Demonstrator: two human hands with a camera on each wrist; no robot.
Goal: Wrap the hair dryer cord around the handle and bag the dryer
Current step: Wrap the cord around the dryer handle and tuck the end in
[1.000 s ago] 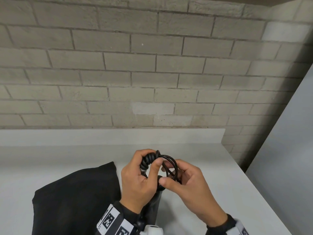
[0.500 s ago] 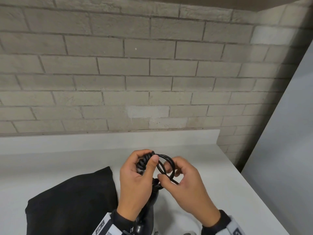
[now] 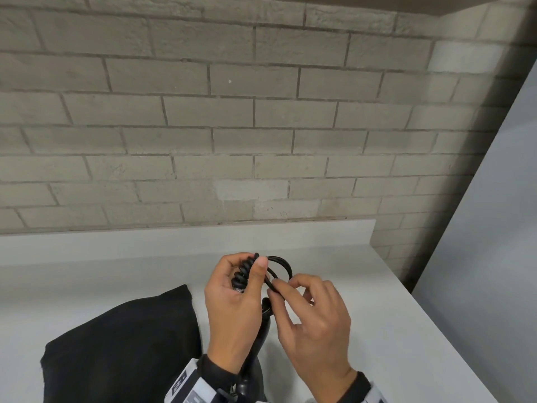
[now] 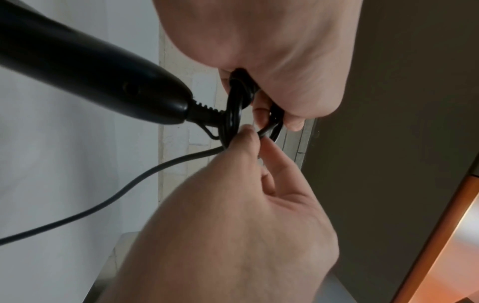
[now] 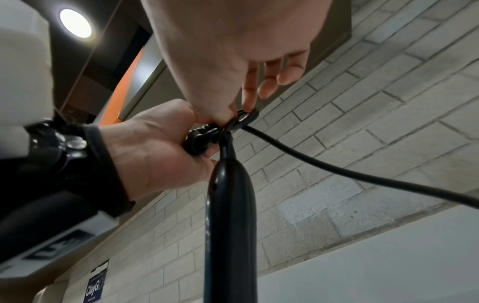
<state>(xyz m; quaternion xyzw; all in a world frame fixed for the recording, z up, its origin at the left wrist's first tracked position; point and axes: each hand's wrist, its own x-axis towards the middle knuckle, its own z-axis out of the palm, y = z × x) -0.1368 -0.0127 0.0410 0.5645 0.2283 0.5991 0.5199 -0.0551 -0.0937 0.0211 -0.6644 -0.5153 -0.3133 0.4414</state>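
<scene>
The black hair dryer hangs handle-up above the white counter; its handle ends in a ribbed strain relief. My left hand grips a bundle of coiled black cord at the handle's tip, thumb pressed on it. My right hand pinches a cord loop between thumb and forefinger, right beside the left thumb. A loose length of cord trails away from the pinch. A black cloth bag lies flat on the counter to the left.
A grey brick wall rises behind the white counter, which has a low backsplash. The counter's right edge drops beside a pale grey panel. A ceiling light shows overhead.
My right hand has shifted its pinch along the cord loop and opened its other fingers slightly. Both hands with the dryer sit a little higher and nearer the wall in view.
</scene>
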